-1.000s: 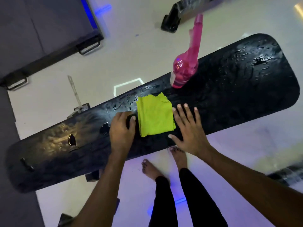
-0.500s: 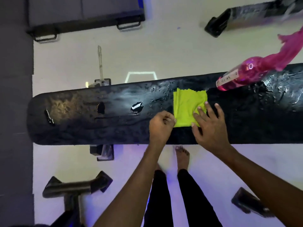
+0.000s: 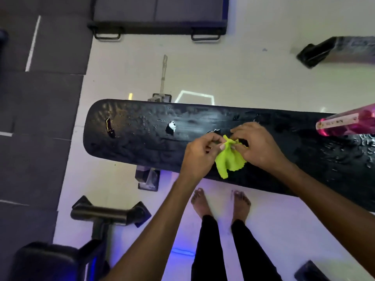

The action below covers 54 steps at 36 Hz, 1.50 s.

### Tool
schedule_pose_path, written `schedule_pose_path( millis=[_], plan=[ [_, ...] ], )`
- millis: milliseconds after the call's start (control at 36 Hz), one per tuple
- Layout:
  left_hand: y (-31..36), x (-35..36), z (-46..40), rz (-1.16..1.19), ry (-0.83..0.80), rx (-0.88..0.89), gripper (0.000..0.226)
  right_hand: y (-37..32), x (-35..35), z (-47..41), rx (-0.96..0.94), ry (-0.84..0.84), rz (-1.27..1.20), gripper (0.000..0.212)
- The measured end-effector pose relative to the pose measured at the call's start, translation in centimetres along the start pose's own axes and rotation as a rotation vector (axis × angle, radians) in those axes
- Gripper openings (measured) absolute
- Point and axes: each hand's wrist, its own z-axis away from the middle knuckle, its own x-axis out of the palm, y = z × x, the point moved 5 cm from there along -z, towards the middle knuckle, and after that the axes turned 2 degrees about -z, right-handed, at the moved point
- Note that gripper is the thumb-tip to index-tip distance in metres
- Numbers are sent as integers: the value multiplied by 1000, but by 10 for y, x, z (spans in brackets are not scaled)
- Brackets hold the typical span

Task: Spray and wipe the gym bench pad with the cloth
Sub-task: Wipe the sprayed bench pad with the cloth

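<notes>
The black gym bench pad (image 3: 142,138) stretches across the view, wet and shiny, with a few tears in its cover. Over its middle, my left hand (image 3: 199,153) and my right hand (image 3: 257,146) both pinch the top edge of a lime-green cloth (image 3: 229,161), which hangs crumpled between them, lifted off the pad. A pink spray bottle (image 3: 349,124) stands on the pad at the right edge of the view, only partly visible.
My bare feet (image 3: 220,203) stand on the pale floor beside the bench. Dark floor mats (image 3: 36,118) lie to the left, a black bench leg (image 3: 107,213) at lower left, other black equipment (image 3: 332,50) at upper right.
The cloth lay flat on the pad with my hands beside it; now both hands have pinched its edge and lifted it, crumpled. The camera view has shifted right along the bench.
</notes>
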Motion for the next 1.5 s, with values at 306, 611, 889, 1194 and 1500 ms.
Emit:
schedule_pose_path(
  millis=[306, 611, 889, 1194, 1500],
  plan=[
    [-37, -94, 32, -407, -70, -47, 31, -83, 10, -36, -150, -87, -8, 12],
    [-78, -217, 55, -192, 285, -120, 20, -179, 31, -147, -158, -157, -26, 21],
    [-124, -266, 62, -531, 666, -65, 36, -254, 95, -200, -351, 54, 201, 26],
    [-176, -239, -28, -699, 457, 80, 41, -171, 212, -189, -373, -16, 470, 96],
    [-233, -262, -60, -973, 362, 11, 70, -161, 222, -192, -376, 88, 565, 101]
  ],
)
